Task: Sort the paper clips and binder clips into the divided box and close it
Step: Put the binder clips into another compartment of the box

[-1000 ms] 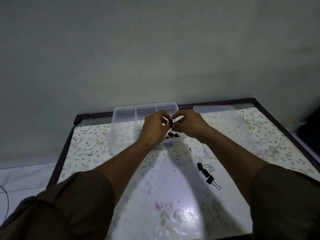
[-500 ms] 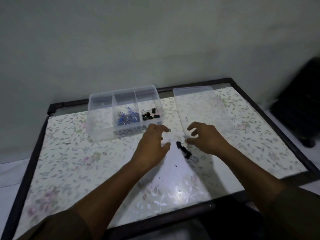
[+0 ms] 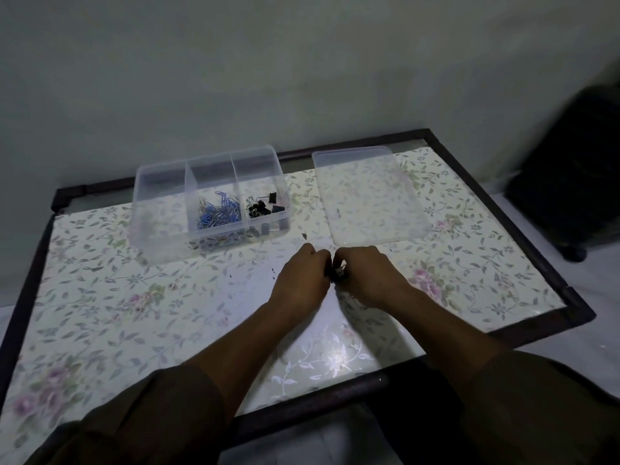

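Observation:
A clear divided box [image 3: 161, 226] stands open at the back left of the table. Its middle compartment holds blue paper clips [image 3: 218, 213], its right one black binder clips [image 3: 261, 206], and its left one looks bare. The clear lid [image 3: 369, 196] lies flat to the right of the box. In front of the box my left hand [image 3: 302, 280] and my right hand [image 3: 365, 276] meet on the table, fingers closed together around black binder clips [image 3: 337, 273]; only a small part of them shows between the fingertips.
The table has a floral cover [image 3: 134, 297] and a dark frame [image 3: 553, 317]. A wall rises right behind it. A dark object [image 3: 577, 176] stands on the floor to the right. Small dark specks lie near the box.
Both hands left the box's right compartment, came back toward me to the loose binder clips on the table, and closed on them. The view dropped and widened.

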The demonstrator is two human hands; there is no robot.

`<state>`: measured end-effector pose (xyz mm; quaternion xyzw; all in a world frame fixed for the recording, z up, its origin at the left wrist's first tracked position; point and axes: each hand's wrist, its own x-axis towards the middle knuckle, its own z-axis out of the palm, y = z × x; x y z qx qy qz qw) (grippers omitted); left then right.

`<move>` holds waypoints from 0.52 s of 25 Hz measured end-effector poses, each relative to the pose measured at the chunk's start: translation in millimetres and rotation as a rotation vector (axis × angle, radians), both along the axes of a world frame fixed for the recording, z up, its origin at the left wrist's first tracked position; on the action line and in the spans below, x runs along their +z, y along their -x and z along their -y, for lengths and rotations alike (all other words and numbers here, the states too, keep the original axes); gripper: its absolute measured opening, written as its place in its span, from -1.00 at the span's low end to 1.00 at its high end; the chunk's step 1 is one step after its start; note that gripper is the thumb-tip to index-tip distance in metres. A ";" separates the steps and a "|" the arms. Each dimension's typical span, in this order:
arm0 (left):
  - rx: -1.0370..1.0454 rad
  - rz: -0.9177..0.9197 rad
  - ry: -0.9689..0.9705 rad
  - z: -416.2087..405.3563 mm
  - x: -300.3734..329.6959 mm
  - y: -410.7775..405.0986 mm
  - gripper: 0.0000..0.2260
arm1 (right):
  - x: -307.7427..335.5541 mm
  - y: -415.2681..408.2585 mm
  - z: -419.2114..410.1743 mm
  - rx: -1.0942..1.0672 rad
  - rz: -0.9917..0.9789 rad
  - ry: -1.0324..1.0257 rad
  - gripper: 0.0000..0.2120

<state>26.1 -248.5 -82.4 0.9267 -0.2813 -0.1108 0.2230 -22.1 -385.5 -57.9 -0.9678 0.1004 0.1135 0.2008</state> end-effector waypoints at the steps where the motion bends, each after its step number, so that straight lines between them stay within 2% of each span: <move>1: 0.030 -0.006 0.035 -1.2 -0.1 2.5 -0.88 | 0.7 1.3 1.1 -0.031 0.000 -0.052 -0.78; 5: 0.153 -0.133 0.258 -6.9 7.3 10.7 -0.83 | 7.8 8.8 4.7 -0.160 0.019 -0.334 -0.73; 13: 0.332 -0.289 0.545 -28.0 23.3 5.3 -0.82 | 20.8 -0.2 -16.0 -0.250 0.137 -0.533 -0.86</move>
